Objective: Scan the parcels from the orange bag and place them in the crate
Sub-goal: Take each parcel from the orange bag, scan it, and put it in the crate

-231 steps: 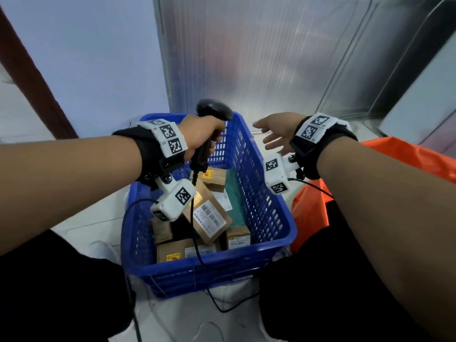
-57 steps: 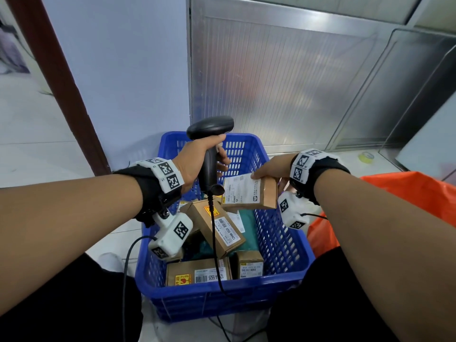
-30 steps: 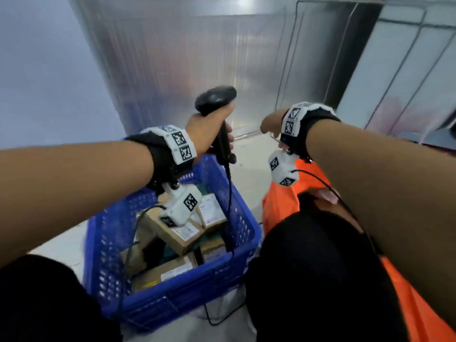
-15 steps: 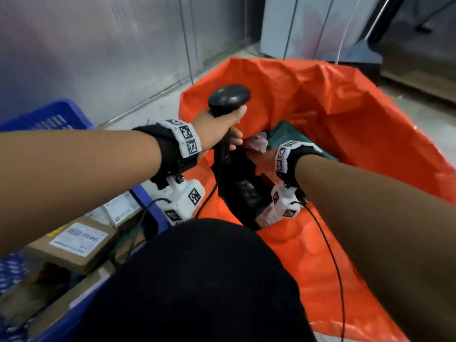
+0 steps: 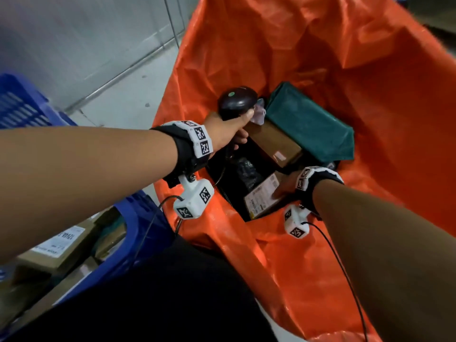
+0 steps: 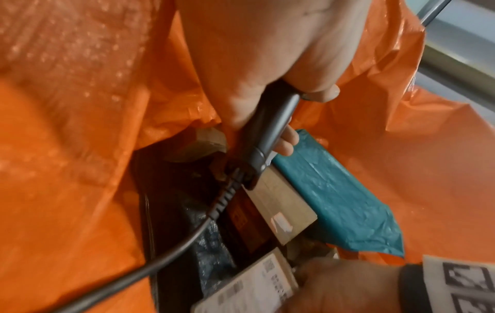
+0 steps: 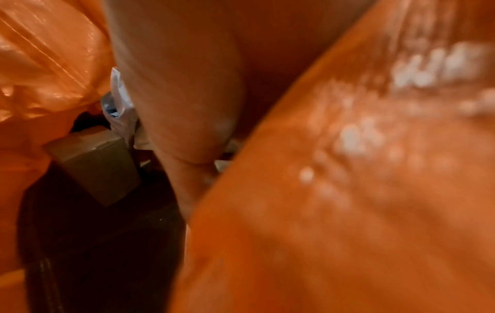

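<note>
Hands deep between orange bag walls.

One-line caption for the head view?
Left hand holds barcode scanner while right hand grasps labelled box inside orange bag.

We've got the orange bag gaping open, a labelled cardboard parcel tilted inside near a teal one; blue crate sits left.
</note>
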